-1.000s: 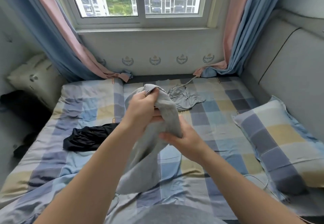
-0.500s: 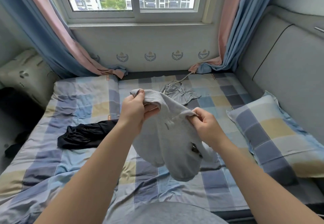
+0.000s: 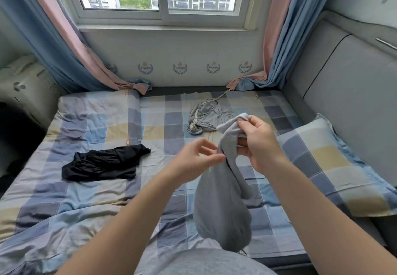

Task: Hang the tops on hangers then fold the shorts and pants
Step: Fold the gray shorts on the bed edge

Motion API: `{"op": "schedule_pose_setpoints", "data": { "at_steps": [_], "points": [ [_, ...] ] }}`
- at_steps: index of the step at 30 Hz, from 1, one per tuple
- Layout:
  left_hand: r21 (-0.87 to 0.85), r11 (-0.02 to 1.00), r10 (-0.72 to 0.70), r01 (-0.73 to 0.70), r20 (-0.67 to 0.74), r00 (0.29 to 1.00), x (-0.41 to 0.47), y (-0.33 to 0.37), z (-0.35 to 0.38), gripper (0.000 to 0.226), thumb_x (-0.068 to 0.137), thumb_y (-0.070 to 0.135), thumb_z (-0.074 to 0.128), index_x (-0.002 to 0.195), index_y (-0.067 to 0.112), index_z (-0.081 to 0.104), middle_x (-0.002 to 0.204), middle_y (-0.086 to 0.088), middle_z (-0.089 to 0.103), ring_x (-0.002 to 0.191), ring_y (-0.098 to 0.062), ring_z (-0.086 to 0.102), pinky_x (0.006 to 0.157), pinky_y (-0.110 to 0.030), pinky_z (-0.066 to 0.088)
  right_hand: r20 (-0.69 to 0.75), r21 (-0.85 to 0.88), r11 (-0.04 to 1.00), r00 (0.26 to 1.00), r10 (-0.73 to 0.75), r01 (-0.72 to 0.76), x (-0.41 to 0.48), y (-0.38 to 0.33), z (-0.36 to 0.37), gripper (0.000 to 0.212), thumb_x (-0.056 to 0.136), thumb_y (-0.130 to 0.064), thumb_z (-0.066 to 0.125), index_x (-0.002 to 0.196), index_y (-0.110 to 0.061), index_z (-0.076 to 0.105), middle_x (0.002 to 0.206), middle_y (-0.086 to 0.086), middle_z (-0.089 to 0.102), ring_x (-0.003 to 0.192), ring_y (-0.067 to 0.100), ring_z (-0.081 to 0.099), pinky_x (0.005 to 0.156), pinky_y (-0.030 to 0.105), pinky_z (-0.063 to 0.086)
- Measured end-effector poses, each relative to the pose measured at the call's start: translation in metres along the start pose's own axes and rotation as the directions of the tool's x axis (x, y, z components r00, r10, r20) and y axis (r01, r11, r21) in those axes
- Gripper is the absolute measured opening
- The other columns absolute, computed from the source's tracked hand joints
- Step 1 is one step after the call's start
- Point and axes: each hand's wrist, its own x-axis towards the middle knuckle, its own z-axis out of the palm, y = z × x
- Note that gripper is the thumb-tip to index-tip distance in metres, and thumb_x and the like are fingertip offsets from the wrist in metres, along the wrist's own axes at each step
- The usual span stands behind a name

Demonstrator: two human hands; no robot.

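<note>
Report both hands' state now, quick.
Left hand: fingertips at the light grey knit garment, blurred; grip cannot be told.
Right hand: closed, holding that garment's top end.

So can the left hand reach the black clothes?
Probably yes. Only open bedspread lies between the left hand and the black clothes, though it is close by the grey garment the right hand holds.

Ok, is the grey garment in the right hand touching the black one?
Apart. Head view: the grey garment hangs from the right hand, with checked sheet showing between it and the black garment.
</note>
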Motion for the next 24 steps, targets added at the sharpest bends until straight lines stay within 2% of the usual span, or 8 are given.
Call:
{"op": "schedule_pose_setpoints", "data": {
  "at_steps": [4, 7, 11, 13, 16, 19, 22, 24],
  "points": [
    [0.219, 0.976, -0.001, -0.007, 0.035, 0.999, 0.000, -0.021, 0.021, 0.035, 0.082, 0.039, 0.080, 0.107, 0.027, 0.059, 0.105, 0.009, 0.065, 0.096, -0.011, 0.065, 0.081, -0.035, 0.056, 0.056, 0.105, 0.992, 0.995, -0.080, 0.073, -0.010, -0.019, 0.004, 0.036, 0.105, -0.023, 0.049, 0.075, -0.022, 0.068, 0.074, 0.008, 0.072, 0.069, 0.026, 0.071, 0.060, 0.042, 0.060],
    [0.307, 0.950, 0.100, -0.049, -0.153, 0.983, 0.002, -0.038, 0.022, 0.015, 0.093, 0.027, 0.068, 0.087, 0.022, 0.055, 0.084, 0.003, 0.065, 0.083, -0.021, 0.061, 0.074, -0.037, 0.050, 0.066, 0.102, 0.985, 0.987, -0.148, 0.140, -0.012, -0.028, 0.003, 0.026, 0.105, -0.021, 0.050, 0.089, -0.014, 0.069, 0.082, 0.013, 0.073, 0.073, 0.027, 0.072, 0.060, 0.041, 0.060],
    [0.310, 0.948, 0.171, -0.071, -0.308, 0.936, 0.003, -0.044, 0.007, 0.031, 0.097, 0.024, 0.061, 0.073, 0.017, 0.042, 0.060, 0.005, 0.048, 0.061, -0.023, 0.044, 0.058, -0.038, 0.031, 0.035, 0.147, 0.981, 0.990, -0.135, 0.128, -0.006, -0.028, -0.001, 0.019, 0.105, -0.014, 0.049, 0.105, -0.008, 0.067, 0.090, 0.011, 0.076, 0.081, 0.023, 0.075, 0.062, 0.035, 0.060],
    [0.312, 0.947, 0.189, -0.072, -0.364, 0.912, 0.007, -0.043, -0.005, 0.029, 0.098, 0.023, 0.058, 0.075, 0.012, 0.045, 0.058, 0.004, 0.046, 0.059, -0.022, 0.042, 0.056, -0.038, 0.028, 0.019, 0.128, 0.986, 0.994, -0.111, 0.108, -0.003, -0.022, -0.004, 0.018, 0.104, -0.012, 0.051, 0.118, -0.013, 0.063, 0.105, 0.007, 0.075, 0.095, 0.018, 0.073, 0.074, 0.032, 0.060],
    [0.208, 0.974, 0.165, -0.085, -0.406, 0.899, 0.010, -0.035, -0.022, 0.032, 0.100, 0.026, 0.056, 0.076, 0.007, 0.048, 0.058, 0.005, 0.043, 0.053, -0.014, 0.037, 0.053, -0.033, 0.029, 0.013, -0.048, 0.993, 0.994, -0.110, 0.110, -0.005, -0.010, -0.010, 0.025, 0.101, -0.014, 0.057, 0.124, -0.020, 0.060, 0.120, -0.003, 0.067, 0.110, 0.013, 0.065, 0.087, 0.032, 0.056],
    [-0.037, 0.995, 0.068, -0.093, -0.431, 0.900, 0.008, -0.022, -0.032, 0.034, 0.100, 0.029, 0.059, 0.082, 0.001, 0.057, 0.071, -0.006, 0.051, 0.065, -0.016, 0.047, 0.058, -0.034, 0.036, 0.117, -0.117, 0.986, 0.987, -0.109, 0.123, -0.017, 0.004, -0.011, 0.013, 0.099, -0.011, 0.059, 0.109, -0.015, 0.066, 0.107, 0.002, 0.073, 0.098, 0.021, 0.071, 0.083, 0.036, 0.059],
    [-0.369, 0.919, -0.045, -0.138, -0.447, 0.893, 0.004, -0.009, -0.038, 0.030, 0.101, 0.026, 0.058, 0.095, -0.002, 0.064, 0.084, -0.012, 0.064, 0.080, -0.025, 0.062, 0.073, -0.043, 0.052, 0.288, -0.171, 0.978, 0.955, -0.071, 0.124, -0.027, 0.019, -0.006, 0.011, 0.098, -0.009, 0.061, 0.107, -0.005, 0.064, 0.098, 0.009, 0.075, 0.086, 0.021, 0.072, 0.079, 0.034, 0.058],
    [-0.487, 0.859, -0.076, -0.155, -0.420, 0.904, 0.001, 0.001, -0.041, 0.030, 0.102, 0.028, 0.057, 0.105, 0.000, 0.066, 0.093, -0.013, 0.070, 0.086, -0.024, 0.068, 0.077, -0.042, 0.058, 0.405, -0.278, 0.952, 0.914, -0.006, 0.129, -0.033, 0.029, -0.002, 0.023, 0.095, -0.019, 0.068, 0.115, -0.011, 0.064, 0.109, 0.005, 0.073, 0.097, 0.012, 0.070, 0.081, 0.025, 0.057]
  ]
}}
